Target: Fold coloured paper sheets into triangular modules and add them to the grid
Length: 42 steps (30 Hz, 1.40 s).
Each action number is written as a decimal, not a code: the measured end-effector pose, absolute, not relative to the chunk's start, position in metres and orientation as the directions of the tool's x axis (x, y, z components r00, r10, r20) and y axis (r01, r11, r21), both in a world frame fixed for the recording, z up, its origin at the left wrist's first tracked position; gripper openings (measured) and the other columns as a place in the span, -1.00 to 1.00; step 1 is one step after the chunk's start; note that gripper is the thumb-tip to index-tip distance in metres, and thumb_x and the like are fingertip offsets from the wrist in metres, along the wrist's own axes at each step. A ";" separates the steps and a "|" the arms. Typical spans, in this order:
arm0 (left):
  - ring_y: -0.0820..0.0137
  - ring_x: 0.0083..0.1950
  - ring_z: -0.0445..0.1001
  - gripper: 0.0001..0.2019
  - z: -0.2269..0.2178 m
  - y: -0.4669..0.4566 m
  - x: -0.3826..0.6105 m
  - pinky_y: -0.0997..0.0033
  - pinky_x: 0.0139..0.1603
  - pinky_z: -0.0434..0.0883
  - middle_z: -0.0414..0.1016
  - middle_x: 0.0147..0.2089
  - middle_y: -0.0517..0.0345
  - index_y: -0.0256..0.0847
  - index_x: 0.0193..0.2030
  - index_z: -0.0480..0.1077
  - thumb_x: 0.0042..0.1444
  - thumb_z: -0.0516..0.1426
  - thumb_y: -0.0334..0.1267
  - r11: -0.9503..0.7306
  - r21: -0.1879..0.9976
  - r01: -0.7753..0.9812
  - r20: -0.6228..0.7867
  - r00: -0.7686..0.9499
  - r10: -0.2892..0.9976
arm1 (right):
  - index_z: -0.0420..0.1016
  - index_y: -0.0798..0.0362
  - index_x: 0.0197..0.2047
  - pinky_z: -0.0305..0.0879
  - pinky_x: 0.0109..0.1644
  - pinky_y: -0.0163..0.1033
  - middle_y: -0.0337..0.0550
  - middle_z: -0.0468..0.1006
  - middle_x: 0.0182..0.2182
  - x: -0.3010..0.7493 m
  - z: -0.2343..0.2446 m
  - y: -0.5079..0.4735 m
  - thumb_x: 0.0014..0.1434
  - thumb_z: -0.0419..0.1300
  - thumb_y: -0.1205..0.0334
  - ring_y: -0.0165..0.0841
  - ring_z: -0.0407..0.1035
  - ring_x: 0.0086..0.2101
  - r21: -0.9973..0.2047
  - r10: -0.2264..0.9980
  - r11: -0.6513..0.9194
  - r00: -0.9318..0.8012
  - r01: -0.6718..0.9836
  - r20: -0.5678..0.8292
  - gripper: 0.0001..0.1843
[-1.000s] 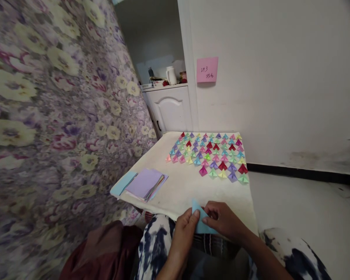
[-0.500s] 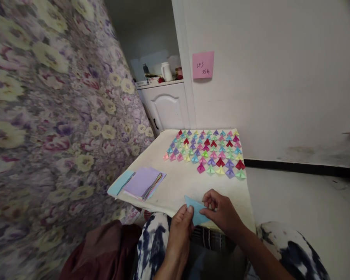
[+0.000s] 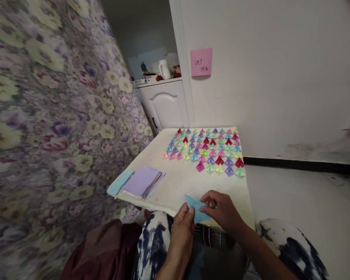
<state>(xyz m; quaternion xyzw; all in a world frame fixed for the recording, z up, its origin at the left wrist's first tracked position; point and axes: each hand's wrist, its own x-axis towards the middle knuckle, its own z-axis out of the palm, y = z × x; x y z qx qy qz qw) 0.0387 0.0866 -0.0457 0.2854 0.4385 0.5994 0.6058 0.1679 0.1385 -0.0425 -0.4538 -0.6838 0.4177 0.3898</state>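
A light blue sheet of folded paper point(image 3: 197, 208), with a pointed corner at its upper left, is held over the near edge of the table. My left hand point(image 3: 183, 225) grips its left side, the thumb lying on top. At the paper's right side, my right hand point(image 3: 223, 210) has its thumb and fingertips closed on the edge. Farther back on the table lie rows of small folded paper pieces point(image 3: 210, 160) in many colours. To the left rests a stack of paper sheets point(image 3: 141, 181), purple on top.
The cream-covered table point(image 3: 175, 182) meets the wall at its far end. Light blue paper point(image 3: 121, 182) lies at its left corner beside the stack. A floral curtain point(image 3: 61, 128) hangs at left. Behind stands a white cabinet point(image 3: 169, 107) with a white jug point(image 3: 164, 70) on it.
My right thumb and fingertips have come in closer on the right side of the blue paper. The view has shifted slightly; the other papers lie as before.
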 end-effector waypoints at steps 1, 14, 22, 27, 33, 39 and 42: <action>0.33 -0.23 0.49 -0.66 -0.046 0.087 0.039 0.35 -0.14 0.37 0.55 -0.24 0.10 -0.19 -0.07 0.42 0.00 0.18 -0.14 0.112 0.871 -0.478 -0.181 -0.100 0.978 | 0.50 0.04 -0.42 0.14 -0.45 -0.36 -0.31 0.39 -0.59 0.168 -0.042 0.139 -0.14 0.29 0.33 -0.44 0.22 -0.53 -0.930 0.947 0.229 -0.288 0.289 0.144 -0.87; 0.38 -0.31 0.42 -0.71 -0.056 0.086 0.034 0.45 -0.26 0.31 0.50 -0.33 0.16 -0.23 -0.14 0.40 0.05 0.14 -0.10 0.088 0.952 -0.294 -0.116 -0.079 0.990 | 0.41 0.12 -0.54 0.05 -0.52 -0.39 -0.35 0.31 -0.66 0.172 -0.056 0.147 -0.14 0.28 0.22 -0.49 0.14 -0.58 -0.987 0.913 0.033 -0.407 0.155 -0.033 -0.84; 0.48 -0.54 0.27 -0.64 -0.056 0.091 0.022 0.52 -0.49 0.24 0.32 -0.60 0.28 -0.26 -0.50 0.38 -0.11 0.20 0.06 0.185 0.971 -0.154 -0.210 -0.168 0.963 | 0.34 0.10 -0.59 0.03 -0.55 -0.39 -0.38 0.26 -0.70 0.171 -0.064 0.149 -0.18 0.26 0.25 -0.52 0.11 -0.62 -0.985 0.875 -0.026 -0.472 0.170 -0.105 -0.84; 0.49 -0.52 0.27 -0.67 -0.048 0.091 0.018 0.50 -0.42 0.28 0.28 -0.59 0.26 -0.29 -0.52 0.37 -0.02 0.17 -0.01 0.181 0.955 -0.235 -0.213 -0.119 0.970 | 0.33 0.11 -0.61 0.02 -0.56 -0.39 -0.38 0.27 -0.71 0.172 -0.068 0.150 -0.21 0.26 0.25 -0.52 0.12 -0.63 -0.985 0.849 -0.052 -0.513 0.163 -0.130 -0.83; 0.44 -0.43 0.33 -0.69 -0.037 0.092 0.008 0.48 -0.41 0.32 0.36 -0.46 0.22 -0.26 -0.20 0.45 0.00 0.16 -0.08 0.142 0.985 -0.099 -0.154 -0.132 0.979 | 0.33 0.11 -0.60 0.01 -0.56 -0.40 -0.37 0.28 -0.71 0.173 -0.072 0.151 -0.21 0.25 0.25 -0.51 0.13 -0.62 -0.985 0.829 -0.051 -0.543 0.164 -0.133 -0.83; 0.43 -0.34 0.36 -0.63 -0.028 0.087 0.007 0.48 -0.31 0.29 0.44 -0.12 0.12 -0.08 -0.06 0.43 -0.08 0.18 -0.36 -0.049 0.951 0.307 0.074 -0.070 0.995 | 0.34 0.11 -0.60 0.02 -0.55 -0.40 -0.38 0.30 -0.70 0.172 -0.073 0.151 -0.21 0.25 0.28 -0.51 0.14 -0.61 -0.981 0.840 -0.004 -0.531 0.193 -0.108 -0.86; 0.33 -0.23 0.37 -0.79 -0.025 0.086 0.010 0.44 -0.23 0.27 0.46 -0.19 0.10 -0.12 -0.26 0.48 -0.06 0.13 -0.42 -0.135 0.896 0.423 0.161 -0.026 0.987 | 0.34 0.11 -0.60 0.00 -0.55 -0.41 -0.39 0.28 -0.71 0.172 -0.072 0.150 -0.20 0.24 0.32 -0.51 0.13 -0.61 -0.975 0.850 0.021 -0.518 0.221 -0.100 -0.88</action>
